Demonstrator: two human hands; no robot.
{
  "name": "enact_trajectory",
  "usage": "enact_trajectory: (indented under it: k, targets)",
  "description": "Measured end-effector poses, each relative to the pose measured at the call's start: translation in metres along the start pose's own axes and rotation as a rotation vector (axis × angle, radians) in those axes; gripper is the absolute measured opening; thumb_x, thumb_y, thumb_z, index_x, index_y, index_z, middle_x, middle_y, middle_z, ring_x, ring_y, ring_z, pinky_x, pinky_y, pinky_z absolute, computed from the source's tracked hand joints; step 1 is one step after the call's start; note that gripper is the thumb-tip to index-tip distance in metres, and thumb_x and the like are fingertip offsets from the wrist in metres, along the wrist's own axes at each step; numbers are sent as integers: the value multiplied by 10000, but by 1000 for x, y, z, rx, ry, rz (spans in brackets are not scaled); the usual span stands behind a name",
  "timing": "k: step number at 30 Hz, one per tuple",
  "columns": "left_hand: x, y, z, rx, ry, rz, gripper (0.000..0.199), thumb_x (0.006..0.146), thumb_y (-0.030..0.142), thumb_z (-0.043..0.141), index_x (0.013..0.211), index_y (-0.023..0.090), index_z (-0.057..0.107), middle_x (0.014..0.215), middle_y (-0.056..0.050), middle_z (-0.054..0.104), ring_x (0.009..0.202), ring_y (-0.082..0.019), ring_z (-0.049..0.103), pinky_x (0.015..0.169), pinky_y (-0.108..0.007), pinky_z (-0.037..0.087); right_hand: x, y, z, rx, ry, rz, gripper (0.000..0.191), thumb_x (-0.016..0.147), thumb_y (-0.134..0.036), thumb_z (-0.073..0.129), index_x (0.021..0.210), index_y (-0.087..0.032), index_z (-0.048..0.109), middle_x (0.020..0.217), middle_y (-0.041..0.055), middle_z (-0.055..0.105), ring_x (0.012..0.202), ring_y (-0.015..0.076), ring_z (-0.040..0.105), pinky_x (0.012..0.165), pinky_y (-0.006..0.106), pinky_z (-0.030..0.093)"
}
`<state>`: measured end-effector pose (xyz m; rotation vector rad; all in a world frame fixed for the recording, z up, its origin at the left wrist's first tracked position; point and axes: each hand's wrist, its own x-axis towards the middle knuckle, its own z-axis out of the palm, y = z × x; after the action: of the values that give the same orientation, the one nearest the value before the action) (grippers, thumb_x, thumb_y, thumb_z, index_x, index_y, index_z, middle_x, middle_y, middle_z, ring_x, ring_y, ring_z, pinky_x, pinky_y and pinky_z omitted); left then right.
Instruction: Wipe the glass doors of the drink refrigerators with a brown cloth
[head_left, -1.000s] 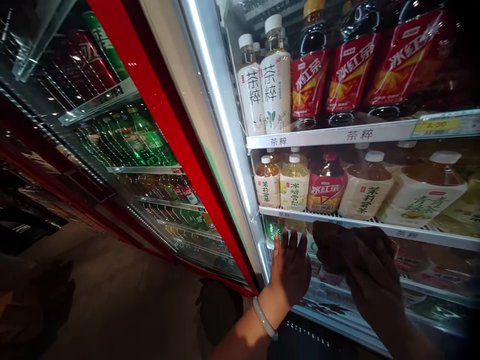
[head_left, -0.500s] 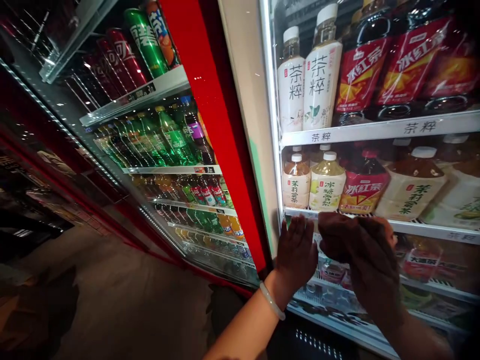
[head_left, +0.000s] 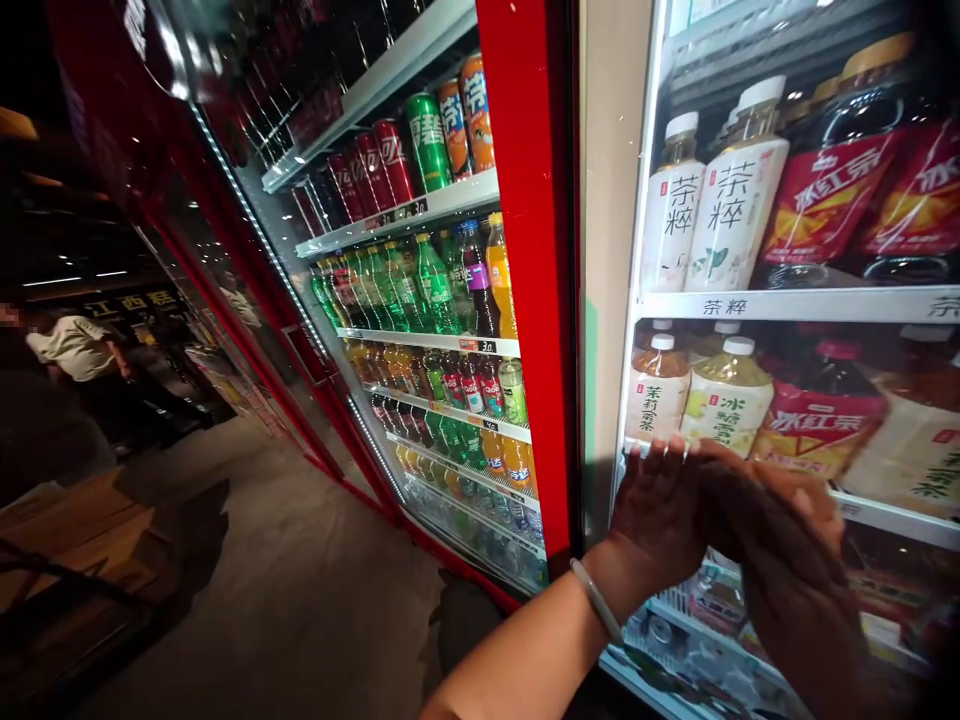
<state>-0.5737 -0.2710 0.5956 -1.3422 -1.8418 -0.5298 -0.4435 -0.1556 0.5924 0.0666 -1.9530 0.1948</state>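
Note:
My left hand (head_left: 660, 525), with a pale bracelet at its wrist, is raised before the lit drinks cooler at the right. Its fingers point up and are spread a little, with nothing seen in them. Beside it, my right hand (head_left: 791, 555) lies in deep shadow, its fingers stretched toward the left hand. The two hands overlap in view; whether they touch each other or the glass is unclear. Just above the fingers stand a pear drink bottle (head_left: 729, 390) and a jasmine tea bottle (head_left: 658, 392). A red-labelled tea bottle (head_left: 817, 425) is partly hidden behind the right hand.
White-labelled bottles (head_left: 739, 205) stand on the upper cooler shelf (head_left: 795, 305). A red-framed cooler (head_left: 536, 250) to the left holds cans and bottles. Brown boxes (head_left: 82, 540) sit at the lower left on the grey floor (head_left: 300, 580). A person in a light shirt (head_left: 86, 345) is farther back.
The view has swung left, so the coolers and my hands sit farther right in it. The gap seen between my hands has closed. The person at the far left has come into view.

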Motion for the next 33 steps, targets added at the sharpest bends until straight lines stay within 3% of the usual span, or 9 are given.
enact_trajectory:
  k: [2,8,13,15,20,24,26,28,33]
  targets:
    - [-1,1,2,-4,-20,-26,760,1002,365,554,1657,35,354,1737,-170,386,1667,-306,265,1333,-500,386,6,-2,1,-37,-2,0,802,941,-70,546,1674,-341,368,1703,-23,421,1597,272,395,1420,441,240]
    - [29,-7,-23,-2,41,-27,772,987,319,572,1672,71,318,1714,-207,409,1636,-344,343,1323,-564,385,42,11,-12,-132,113,-24,811,947,-71,622,1664,-367,385,1721,52,403,1614,437,315,1334,712,258]
    - [21,-3,-12,-54,99,-1,825,937,240,578,1679,43,277,1681,-237,454,1619,-347,376,1299,-531,425,10,-9,11,-152,147,36,806,952,-15,546,1673,-322,363,1714,63,416,1591,298,413,1320,533,406]
    - [17,-3,-6,-95,110,-3,851,924,233,592,1676,9,262,1670,-275,448,1610,-371,388,1284,-550,437,13,-11,21,-185,127,38,793,948,-35,570,1666,-315,384,1693,67,452,1580,268,432,1309,481,434]
    - [38,-23,-8,-207,88,121,903,922,295,621,1700,48,235,1722,-242,369,1624,-390,353,1326,-592,335,41,1,24,-305,239,155,547,995,-120,556,1488,-348,621,1739,27,377,1655,299,270,1345,621,310]
    - [40,-41,-8,-241,72,233,810,940,214,557,1695,103,285,1721,-188,393,1612,-324,396,1334,-535,330,23,-33,57,-359,413,346,600,1054,-136,398,1615,-342,462,1783,55,268,1681,257,187,1344,651,274]
    - [30,-51,-7,-260,66,294,753,982,239,522,1688,96,302,1692,-180,450,1586,-293,446,1317,-479,371,18,-54,83,-380,425,374,617,1073,-193,396,1677,-309,344,1773,98,287,1680,254,191,1331,634,316]
    - [25,-62,-8,-275,62,311,735,1017,274,485,1690,64,277,1681,-191,464,1585,-282,448,1314,-454,376,26,-63,97,-380,387,375,586,1083,-279,435,1665,-294,379,1736,109,370,1658,262,268,1323,602,355]
    - [47,-73,-23,-277,-23,332,754,1050,364,473,1728,164,210,1769,-126,306,1652,-285,314,1351,-517,300,49,-40,69,-404,363,430,430,1082,-347,449,1454,-296,660,1740,66,369,1656,292,274,1348,615,296]
